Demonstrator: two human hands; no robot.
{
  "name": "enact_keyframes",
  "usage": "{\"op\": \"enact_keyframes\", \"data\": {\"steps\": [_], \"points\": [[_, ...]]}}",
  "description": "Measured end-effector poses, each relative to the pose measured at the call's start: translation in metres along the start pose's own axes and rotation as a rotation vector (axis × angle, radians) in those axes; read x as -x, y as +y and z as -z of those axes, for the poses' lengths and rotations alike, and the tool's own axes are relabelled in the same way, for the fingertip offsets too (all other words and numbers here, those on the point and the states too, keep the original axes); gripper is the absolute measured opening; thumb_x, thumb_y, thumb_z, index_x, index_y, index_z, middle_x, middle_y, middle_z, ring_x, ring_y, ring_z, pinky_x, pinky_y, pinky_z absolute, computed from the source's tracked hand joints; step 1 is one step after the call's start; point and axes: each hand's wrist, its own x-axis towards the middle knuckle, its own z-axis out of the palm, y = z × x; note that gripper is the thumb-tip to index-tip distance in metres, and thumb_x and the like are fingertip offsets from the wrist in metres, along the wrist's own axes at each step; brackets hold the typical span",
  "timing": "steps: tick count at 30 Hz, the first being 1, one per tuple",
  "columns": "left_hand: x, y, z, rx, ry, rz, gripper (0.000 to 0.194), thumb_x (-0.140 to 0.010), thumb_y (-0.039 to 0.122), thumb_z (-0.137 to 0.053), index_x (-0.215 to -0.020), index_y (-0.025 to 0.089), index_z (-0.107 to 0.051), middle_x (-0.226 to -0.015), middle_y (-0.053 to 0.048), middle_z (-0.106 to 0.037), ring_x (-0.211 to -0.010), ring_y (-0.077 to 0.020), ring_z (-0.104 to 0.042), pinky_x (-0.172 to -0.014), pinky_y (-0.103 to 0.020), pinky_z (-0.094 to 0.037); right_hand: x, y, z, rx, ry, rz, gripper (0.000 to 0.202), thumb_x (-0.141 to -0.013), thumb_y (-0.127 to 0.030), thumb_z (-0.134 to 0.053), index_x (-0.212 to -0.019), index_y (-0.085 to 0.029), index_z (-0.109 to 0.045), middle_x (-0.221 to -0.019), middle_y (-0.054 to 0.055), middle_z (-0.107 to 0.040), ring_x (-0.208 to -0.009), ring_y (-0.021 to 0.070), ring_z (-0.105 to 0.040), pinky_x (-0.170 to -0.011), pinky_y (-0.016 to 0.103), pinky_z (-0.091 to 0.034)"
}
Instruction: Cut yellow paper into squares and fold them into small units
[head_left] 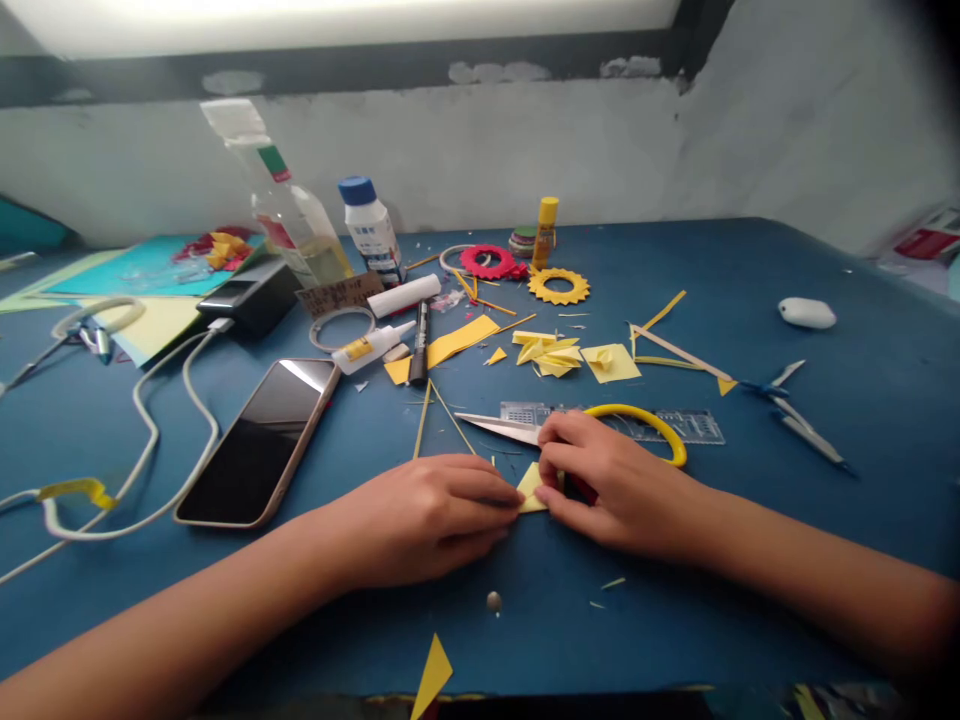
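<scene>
A small piece of pale yellow paper [532, 488] lies on the blue table between my hands. My left hand [442, 515] is closed, its fingertips pinching the paper's left corner. From the right, my right hand [600, 480] presses thumb and forefinger together on the paper's other side. Scissors [504, 429] with yellow handles lie partly under my right hand, their blades pointing left. Behind them is a clear ruler [694, 427]. Cut yellow pieces [551, 355] are heaped beyond the ruler, beside a yellow square [613, 364].
To the left are a phone [262, 440], white cables [154, 430] and a black box [251, 290]. Bottles [371, 230], a glue stick [546, 232], a marker [420, 345] and paper rings [559, 286] stand or lie behind. A compass [802, 425] and white case [807, 313] are right.
</scene>
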Motion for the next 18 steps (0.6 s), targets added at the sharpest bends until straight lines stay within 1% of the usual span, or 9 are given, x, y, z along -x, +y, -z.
{"op": "enact_keyframes", "data": {"steps": [6,10,12,16,18], "points": [[0.0008,0.0034,0.0004,0.048,-0.019,0.053,0.022,-0.089,0.013,-0.051,-0.106,0.013,-0.065,-0.108,-0.011,-0.068,-0.099,-0.0214,-0.061,-0.089,-0.034,-0.051,-0.0003,0.004,0.0,-0.053,0.013,-0.01,0.013,-0.087,-0.018,-0.053,-0.076,-0.014,-0.058,-0.085,0.006,-0.053,-0.076,0.0153,-0.05,-0.071,0.028,-0.043],[0.0007,0.0058,0.0006,0.086,-0.002,0.14,0.027,-0.088,0.013,-0.052,-0.113,0.012,-0.061,-0.108,-0.011,-0.067,-0.099,-0.0194,-0.062,-0.089,-0.032,-0.051,0.0008,0.007,0.0008,-0.095,0.022,0.009,0.012,-0.088,-0.02,-0.054,-0.079,-0.014,-0.059,-0.086,0.006,-0.054,-0.078,0.0148,-0.052,-0.072,0.027,-0.042],[0.0002,0.0062,0.0004,0.08,0.006,0.16,0.027,-0.088,0.012,-0.05,-0.113,0.012,-0.062,-0.108,-0.011,-0.067,-0.099,-0.019,-0.062,-0.089,-0.031,-0.051,0.0017,0.0081,0.0013,-0.116,0.024,0.027,0.012,-0.089,-0.02,-0.053,-0.08,-0.015,-0.059,-0.086,0.006,-0.054,-0.079,0.0142,-0.052,-0.072,0.026,-0.042],[0.0,0.0062,0.0002,0.043,-0.004,0.119,0.025,-0.088,0.012,-0.05,-0.107,0.011,-0.065,-0.107,-0.011,-0.068,-0.1,-0.019,-0.062,-0.093,-0.031,-0.049,0.0023,0.0088,0.0011,-0.118,0.034,0.047,0.012,-0.089,-0.021,-0.054,-0.08,-0.014,-0.06,-0.087,0.006,-0.054,-0.079,0.0137,-0.052,-0.072,0.025,-0.042],[0.0006,0.0066,0.0003,-0.001,-0.002,0.082,0.024,-0.088,0.013,-0.05,-0.106,0.011,-0.066,-0.108,-0.011,-0.068,-0.101,-0.0205,-0.062,-0.092,-0.032,-0.05,0.0016,0.0085,0.0,-0.104,0.031,0.036,0.012,-0.088,-0.02,-0.055,-0.08,-0.014,-0.06,-0.087,0.005,-0.054,-0.079,0.0137,-0.052,-0.072,0.025,-0.042]]}}
